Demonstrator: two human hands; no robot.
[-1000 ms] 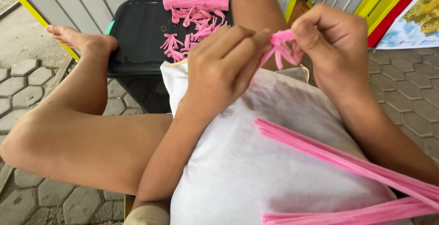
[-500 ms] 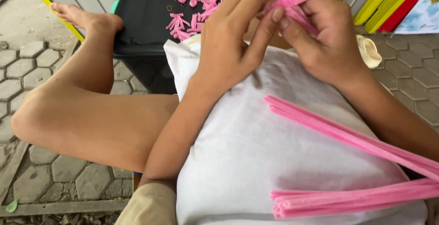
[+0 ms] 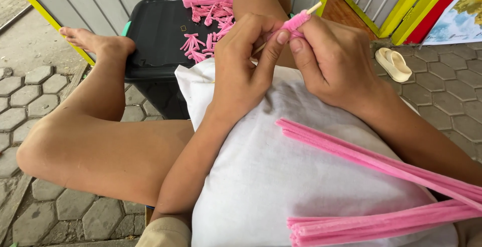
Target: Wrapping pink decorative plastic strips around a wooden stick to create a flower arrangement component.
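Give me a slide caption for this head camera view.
Both hands, left hand and right hand, pinch a pink pipe cleaner around a thin stick above a white pillow.

Soft, even daylight fills the scene, bright without harshness. Shadows are faint and diffuse, deepest under the bent leg (image 3: 95, 151) on the left and beneath the white pillow (image 3: 301, 176). The black tray (image 3: 155, 36) far off carries a dull sheen (no hard glare). Focus is sharp throughout; the hands show no motion blur. Straight lines bow slightly toward the edges.
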